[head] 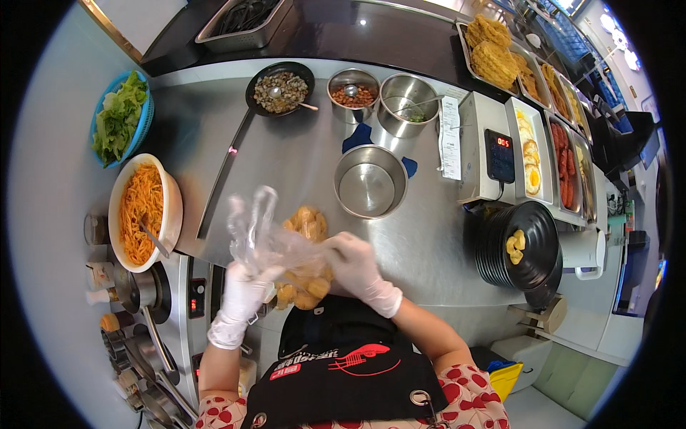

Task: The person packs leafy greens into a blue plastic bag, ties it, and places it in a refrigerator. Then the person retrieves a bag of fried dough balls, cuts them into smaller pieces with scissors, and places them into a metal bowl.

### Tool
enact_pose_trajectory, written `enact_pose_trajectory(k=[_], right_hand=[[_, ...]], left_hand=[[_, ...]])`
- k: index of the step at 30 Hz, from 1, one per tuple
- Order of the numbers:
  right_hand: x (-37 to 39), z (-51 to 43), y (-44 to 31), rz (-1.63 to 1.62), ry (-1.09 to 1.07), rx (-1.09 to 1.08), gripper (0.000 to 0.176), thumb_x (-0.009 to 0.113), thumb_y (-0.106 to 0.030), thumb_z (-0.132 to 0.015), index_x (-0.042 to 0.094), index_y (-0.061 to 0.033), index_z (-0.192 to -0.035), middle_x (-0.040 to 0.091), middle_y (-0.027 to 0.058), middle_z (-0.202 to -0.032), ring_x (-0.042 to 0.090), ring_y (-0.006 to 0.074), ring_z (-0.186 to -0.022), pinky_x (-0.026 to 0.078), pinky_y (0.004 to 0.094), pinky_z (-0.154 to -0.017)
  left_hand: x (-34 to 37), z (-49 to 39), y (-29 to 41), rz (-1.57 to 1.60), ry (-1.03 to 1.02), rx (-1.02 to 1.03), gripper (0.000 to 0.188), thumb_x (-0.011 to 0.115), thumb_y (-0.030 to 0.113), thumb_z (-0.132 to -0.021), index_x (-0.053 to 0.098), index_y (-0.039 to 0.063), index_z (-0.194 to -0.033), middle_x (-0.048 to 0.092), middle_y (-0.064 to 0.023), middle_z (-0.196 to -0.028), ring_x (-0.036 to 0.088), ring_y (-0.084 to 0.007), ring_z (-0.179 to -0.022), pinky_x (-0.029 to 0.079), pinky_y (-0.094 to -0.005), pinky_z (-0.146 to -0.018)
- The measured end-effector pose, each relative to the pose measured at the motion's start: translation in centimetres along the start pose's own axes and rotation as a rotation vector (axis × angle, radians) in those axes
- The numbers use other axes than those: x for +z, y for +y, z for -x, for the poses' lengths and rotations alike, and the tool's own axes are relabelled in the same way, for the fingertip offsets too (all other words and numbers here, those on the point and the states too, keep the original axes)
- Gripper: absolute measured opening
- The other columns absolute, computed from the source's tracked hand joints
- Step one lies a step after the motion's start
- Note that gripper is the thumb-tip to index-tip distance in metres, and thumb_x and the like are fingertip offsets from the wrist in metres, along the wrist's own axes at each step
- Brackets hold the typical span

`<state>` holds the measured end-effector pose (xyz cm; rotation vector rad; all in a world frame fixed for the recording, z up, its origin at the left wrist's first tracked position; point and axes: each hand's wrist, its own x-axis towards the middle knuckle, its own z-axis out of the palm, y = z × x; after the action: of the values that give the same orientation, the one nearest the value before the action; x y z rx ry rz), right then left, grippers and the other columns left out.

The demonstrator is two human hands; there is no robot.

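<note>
Both hands wear thin white gloves. My left hand (pixel 244 292) grips the handle side of a clear plastic bag (pixel 260 230), whose loops stick up above the fingers. Pinched at the bag's gathered neck is my right hand (pixel 356 265), slightly blurred. Yellow-brown rounded food pieces (pixel 305 222) show in clear plastic at the counter's near edge, behind and below the hands; whether they are in this same bag I cannot tell. Beyond my right hand stands an open steel pot (pixel 370 185) with nothing seen inside, beside dark blue cloths (pixel 358 137).
Left are a white bowl of orange shreds (pixel 174 198) and a blue basket of lettuce (pixel 147 115). A black long-handled pan (pixel 308 80) and two steel pots (pixel 351 75) (pixel 404 126) stand at the back. Stacked black plates (pixel 541 230) and food trays (pixel 546 185) are right.
</note>
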<state>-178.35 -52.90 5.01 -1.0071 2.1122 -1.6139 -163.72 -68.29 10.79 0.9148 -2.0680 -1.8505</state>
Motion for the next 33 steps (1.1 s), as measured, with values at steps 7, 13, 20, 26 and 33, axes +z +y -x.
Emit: enact_pose_trajectory(k=[7,13,20,26,33], right_hand=[[-5.2,2.1,1.7,0.363,0.077,0.137,0.009,0.062,0.000,-0.077,0.062,-0.0016,-0.085,0.062,0.0127,-0.079,0.062,0.0262,-0.070,0.049,0.0325,-0.062],[-5.5,1.8,-4.1,0.201,0.275,-0.278,0.027,0.068,-0.011,-0.075,0.058,-0.0036,-0.099,0.062,0.0133,-0.096,0.061,0.0317,-0.086,0.049,0.0394,-0.075],[1.1,0.7,-3.0,0.398,-0.459,-0.211,0.026,0.062,-0.006,-0.076,0.054,-0.0029,-0.100,0.058,0.0143,-0.095,0.056,0.0316,-0.091,0.046,0.0405,-0.083],[0.9,2.6,-2.1,-0.236,-0.138,-0.156,0.009,0.053,0.000,-0.085,0.052,-0.0010,-0.093,0.059,0.0152,-0.092,0.058,0.0305,-0.082,0.048,0.0362,-0.076],[-2.3,4.6,-1.8,-0.075,-0.514,0.108,0.011,0.053,-0.005,-0.087,0.054,-0.0015,-0.098,0.063,0.0122,-0.070,0.063,0.0315,-0.063,0.050,0.0384,-0.057]], left_hand=[[-1.8,-0.4,-2.0,0.312,0.335,-0.052,0.025,0.058,0.021,-0.093,0.063,-0.001,-0.105,0.066,-0.0067,-0.096,0.061,-0.0131,-0.086,0.050,-0.0296,-0.081],[-0.4,1.7,-2.2,0.736,-0.116,-0.075,0.054,0.051,0.048,-0.092,0.057,-0.003,-0.108,0.059,-0.0147,-0.114,0.058,-0.0242,-0.102,0.043,-0.0392,-0.093],[2.5,1.0,-3.4,0.542,-0.228,-0.394,0.059,0.056,0.053,-0.087,0.052,0.001,-0.114,0.060,-0.0089,-0.103,0.060,-0.0186,-0.092,0.050,-0.0320,-0.080],[2.4,0.2,-4.2,0.686,-0.325,-0.339,0.041,0.060,0.034,-0.090,0.055,0.001,-0.113,0.061,-0.0054,-0.095,0.059,-0.0146,-0.085,0.049,-0.0273,-0.073],[-0.6,-3.5,-5.0,0.503,-0.209,-0.200,0.027,0.050,0.020,-0.094,0.059,0.000,-0.109,0.064,-0.0092,-0.101,0.060,-0.0195,-0.090,0.050,-0.0298,-0.079]])
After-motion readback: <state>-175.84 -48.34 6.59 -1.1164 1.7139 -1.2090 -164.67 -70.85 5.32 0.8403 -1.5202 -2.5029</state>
